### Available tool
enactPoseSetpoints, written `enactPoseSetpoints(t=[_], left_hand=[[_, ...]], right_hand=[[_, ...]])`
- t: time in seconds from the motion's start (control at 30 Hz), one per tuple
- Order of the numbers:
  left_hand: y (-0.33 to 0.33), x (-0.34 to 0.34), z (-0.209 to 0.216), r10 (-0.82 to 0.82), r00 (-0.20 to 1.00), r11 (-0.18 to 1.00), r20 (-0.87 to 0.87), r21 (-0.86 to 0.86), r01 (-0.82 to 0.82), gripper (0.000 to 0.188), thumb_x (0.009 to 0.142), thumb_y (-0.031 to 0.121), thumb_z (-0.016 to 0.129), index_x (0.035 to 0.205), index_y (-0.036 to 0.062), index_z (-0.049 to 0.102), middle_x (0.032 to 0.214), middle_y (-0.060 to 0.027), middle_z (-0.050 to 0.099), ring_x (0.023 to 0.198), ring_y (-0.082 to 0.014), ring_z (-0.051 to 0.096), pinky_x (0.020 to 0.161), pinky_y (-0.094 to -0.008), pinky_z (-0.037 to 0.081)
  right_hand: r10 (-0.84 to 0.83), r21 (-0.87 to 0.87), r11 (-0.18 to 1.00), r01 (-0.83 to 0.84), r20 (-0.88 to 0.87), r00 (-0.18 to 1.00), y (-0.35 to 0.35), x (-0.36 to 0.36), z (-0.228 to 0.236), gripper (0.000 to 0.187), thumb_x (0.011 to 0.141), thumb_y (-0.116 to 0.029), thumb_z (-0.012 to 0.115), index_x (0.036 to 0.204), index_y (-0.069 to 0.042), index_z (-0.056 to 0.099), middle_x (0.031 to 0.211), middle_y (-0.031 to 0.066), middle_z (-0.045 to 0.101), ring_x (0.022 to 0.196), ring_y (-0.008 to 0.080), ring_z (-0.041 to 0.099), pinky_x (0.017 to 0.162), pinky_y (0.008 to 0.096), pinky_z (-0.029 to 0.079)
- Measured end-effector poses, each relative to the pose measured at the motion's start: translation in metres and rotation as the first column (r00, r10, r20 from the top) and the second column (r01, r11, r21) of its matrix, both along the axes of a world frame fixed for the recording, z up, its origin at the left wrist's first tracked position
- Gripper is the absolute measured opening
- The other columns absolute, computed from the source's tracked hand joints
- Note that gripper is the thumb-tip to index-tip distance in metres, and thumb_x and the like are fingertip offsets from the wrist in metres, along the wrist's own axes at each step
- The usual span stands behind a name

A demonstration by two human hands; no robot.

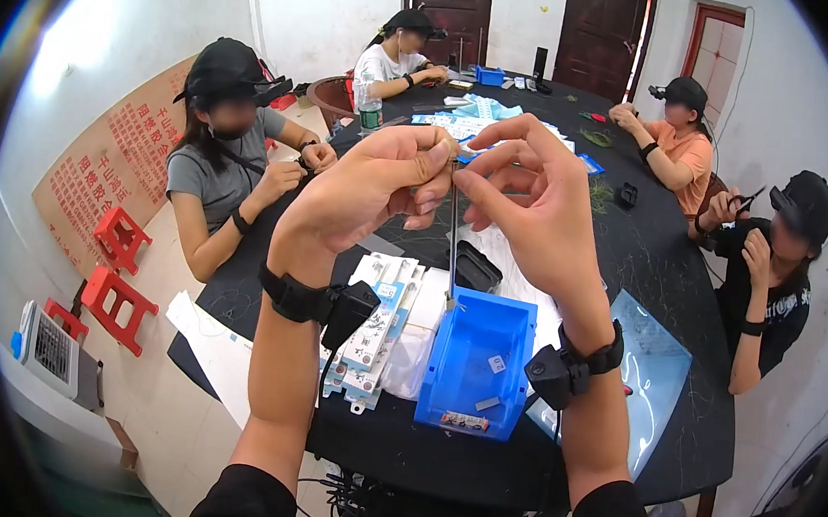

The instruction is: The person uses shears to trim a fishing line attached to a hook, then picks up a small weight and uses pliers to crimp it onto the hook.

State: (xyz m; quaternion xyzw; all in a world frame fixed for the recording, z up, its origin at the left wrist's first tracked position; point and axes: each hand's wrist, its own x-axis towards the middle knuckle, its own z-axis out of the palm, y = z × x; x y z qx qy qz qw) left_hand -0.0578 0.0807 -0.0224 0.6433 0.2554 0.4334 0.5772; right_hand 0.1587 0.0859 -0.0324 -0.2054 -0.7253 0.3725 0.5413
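Observation:
Both my hands are raised in the middle of the view, fingertips close together at the top of a thin upright metal rod (454, 233). The rod's foot meets the back left edge of a blue plastic bin (477, 352). My left hand (371, 185) is closed, thumb pressed against its curled fingers. My right hand (541, 195) pinches with thumb and forefinger just beside the rod tip, its other fingers loosely bent. Whatever lies between the fingertips is too small to make out. A small label and a grey piece lie inside the bin.
Printed hang-tag packets (368, 336) are stacked left of the bin, beside clear plastic bags (412, 353). A black tray (475, 265) sits behind it. A blue translucent sheet (654, 368) lies right. Several people work around the black-covered table (421, 458); red stools (119, 309) stand left.

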Motion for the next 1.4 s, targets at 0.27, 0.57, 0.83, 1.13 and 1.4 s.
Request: enactPoseSetpoints(t=[0.27,0.57,0.83,1.13,1.4], left_hand=[[0.0019,-0.0017,-0.0021,-0.033,0.999,0.999,0.034,-0.02,0.033,0.027,0.119,0.031,0.052,0.114,0.0053,0.059,0.078,0.0022,0.05,0.067,-0.0066,0.047,0.059,-0.0239,0.04],[0.001,0.0006,-0.0021,0.009,1.0,1.0,0.002,-0.013,-0.009,0.028,0.119,0.031,0.051,0.114,0.0046,0.06,0.076,0.0021,0.051,0.066,-0.0065,0.046,0.058,-0.0236,0.04],[0.0023,-0.0035,-0.0022,-0.036,0.999,0.999,-0.02,-0.037,0.035,0.029,0.119,0.031,0.052,0.115,0.0032,0.062,0.077,0.0022,0.053,0.067,-0.0067,0.048,0.058,-0.0237,0.04],[0.0012,-0.0069,-0.0007,-0.01,0.993,1.0,-0.119,0.014,0.011,0.03,0.117,0.033,0.053,0.114,0.0055,0.063,0.079,0.0025,0.055,0.068,-0.0064,0.049,0.06,-0.0233,0.038],[-0.0053,-0.001,0.0019,0.057,0.976,0.997,-0.21,0.055,-0.046,0.029,0.117,0.034,0.052,0.107,0.0087,0.061,0.078,0.0042,0.053,0.068,-0.0055,0.047,0.059,-0.0234,0.036]], right_hand=[[-0.002,-0.012,1.0,0.002,0.002,1.0,-0.0018,0.0001,-0.0001,0.025,0.095,-0.002,0.079,0.116,0.001,0.065,0.092,0.0086,0.076,0.074,0.012,0.076,0.063,0.026,0.061],[0.003,-0.008,1.0,-0.003,0.004,1.0,-0.001,0.0009,-0.0005,0.024,0.095,-0.001,0.078,0.116,0.001,0.066,0.092,0.008,0.076,0.073,0.0119,0.076,0.062,0.0258,0.061],[-0.006,0.001,1.0,0.006,0.014,1.0,-0.0002,0.001,-0.0012,0.023,0.095,-0.001,0.077,0.116,0.0,0.067,0.091,0.0076,0.076,0.073,0.0115,0.076,0.062,0.0256,0.061],[0.004,-0.008,1.0,-0.004,0.022,1.0,-0.001,0.0009,-0.001,0.025,0.096,-0.002,0.076,0.12,-0.001,0.069,0.092,0.0065,0.076,0.072,0.0111,0.076,0.062,0.0254,0.061],[-0.012,-0.013,1.0,0.012,0.03,0.999,-0.0011,0.0018,0.0008,0.023,0.097,-0.002,0.075,0.119,-0.001,0.069,0.092,0.0065,0.075,0.072,0.0111,0.075,0.062,0.0254,0.06]])
